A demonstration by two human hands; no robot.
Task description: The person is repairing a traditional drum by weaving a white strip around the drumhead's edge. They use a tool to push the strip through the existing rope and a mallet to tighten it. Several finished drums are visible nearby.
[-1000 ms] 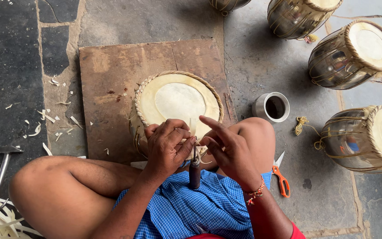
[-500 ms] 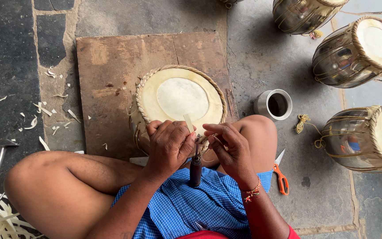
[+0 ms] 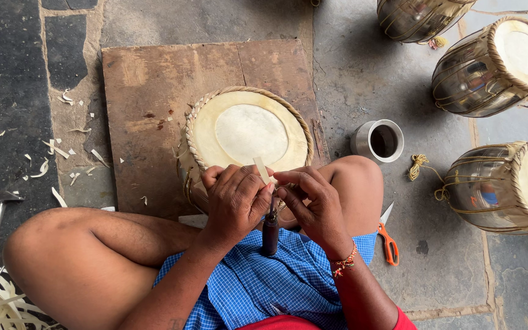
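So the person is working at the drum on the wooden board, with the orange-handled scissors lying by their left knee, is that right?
Not quite. In the head view the orange-handled scissors lie on the floor by the right knee, not the left. The rest holds: both hands, left hand and right hand, are at the drum on the wooden board.

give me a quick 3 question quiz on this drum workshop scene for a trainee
1. True or false: the scissors have orange handles.
2. What do both hands pinch above the drum? A) a pale strip B) a hammer C) a cup
3. What does the drum stand on?

Key:
1. True.
2. A: left hand and right hand pinch a pale strip.
3. A wooden board.
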